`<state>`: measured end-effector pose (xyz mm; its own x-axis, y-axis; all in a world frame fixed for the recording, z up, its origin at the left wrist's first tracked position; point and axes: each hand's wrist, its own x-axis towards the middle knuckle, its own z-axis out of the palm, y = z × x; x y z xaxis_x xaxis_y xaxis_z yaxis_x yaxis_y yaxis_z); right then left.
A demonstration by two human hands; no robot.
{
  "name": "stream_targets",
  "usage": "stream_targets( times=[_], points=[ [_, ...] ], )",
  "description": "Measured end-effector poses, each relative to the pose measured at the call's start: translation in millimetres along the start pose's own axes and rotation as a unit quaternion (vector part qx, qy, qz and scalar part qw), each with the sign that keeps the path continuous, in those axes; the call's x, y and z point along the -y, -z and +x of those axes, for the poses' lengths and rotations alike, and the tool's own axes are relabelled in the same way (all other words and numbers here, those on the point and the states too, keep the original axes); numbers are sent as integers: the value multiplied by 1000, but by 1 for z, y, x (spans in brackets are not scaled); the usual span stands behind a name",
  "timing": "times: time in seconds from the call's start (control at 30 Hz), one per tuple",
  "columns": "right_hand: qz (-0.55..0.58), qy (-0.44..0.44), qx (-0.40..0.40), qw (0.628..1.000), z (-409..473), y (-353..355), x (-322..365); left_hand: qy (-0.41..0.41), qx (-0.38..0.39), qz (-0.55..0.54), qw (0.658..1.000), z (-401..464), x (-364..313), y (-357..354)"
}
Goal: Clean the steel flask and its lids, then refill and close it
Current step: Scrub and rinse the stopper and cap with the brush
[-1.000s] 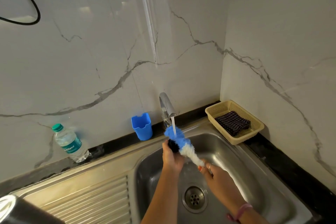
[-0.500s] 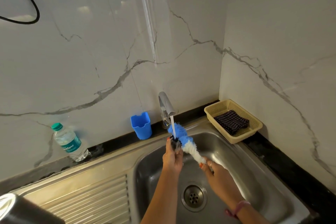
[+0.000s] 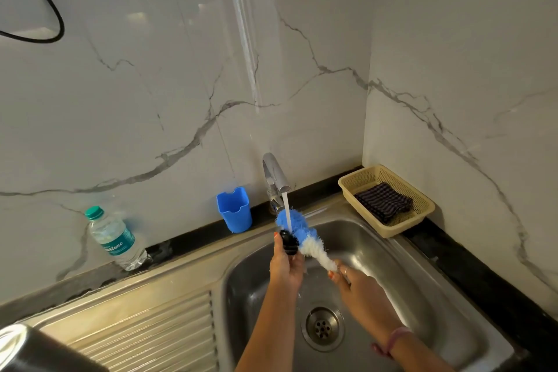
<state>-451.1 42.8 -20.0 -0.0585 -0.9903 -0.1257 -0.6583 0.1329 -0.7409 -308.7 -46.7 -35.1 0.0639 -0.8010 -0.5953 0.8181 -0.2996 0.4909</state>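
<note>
Blue cup [image 3: 234,210], water bottle [image 3: 116,239], cloth-holding basket [image 3: 419,199]

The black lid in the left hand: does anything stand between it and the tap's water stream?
Partly. The blue-and-white brush, held by the right hand, lies across the stream above the black lid gripped by the left hand.

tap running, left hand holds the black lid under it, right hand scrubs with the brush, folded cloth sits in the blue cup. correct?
Not quite: the folded cloth lies in the beige basket, not the blue cup, as the head view shows. The rest stands: left hand holds the black lid, right hand works the brush.
</note>
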Motion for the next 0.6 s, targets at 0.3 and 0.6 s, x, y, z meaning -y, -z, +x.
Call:
stream_targets(
  times=[0.3, 0.6],
  points=[
    [-17, -27, 7, 999, 2, 7, -14, 22, 1, -15, 1000, 2, -3, 1],
    [5, -10, -2, 1000, -24, 4, -16, 29, -26, 13, 999, 7, -9, 0]
  ],
)
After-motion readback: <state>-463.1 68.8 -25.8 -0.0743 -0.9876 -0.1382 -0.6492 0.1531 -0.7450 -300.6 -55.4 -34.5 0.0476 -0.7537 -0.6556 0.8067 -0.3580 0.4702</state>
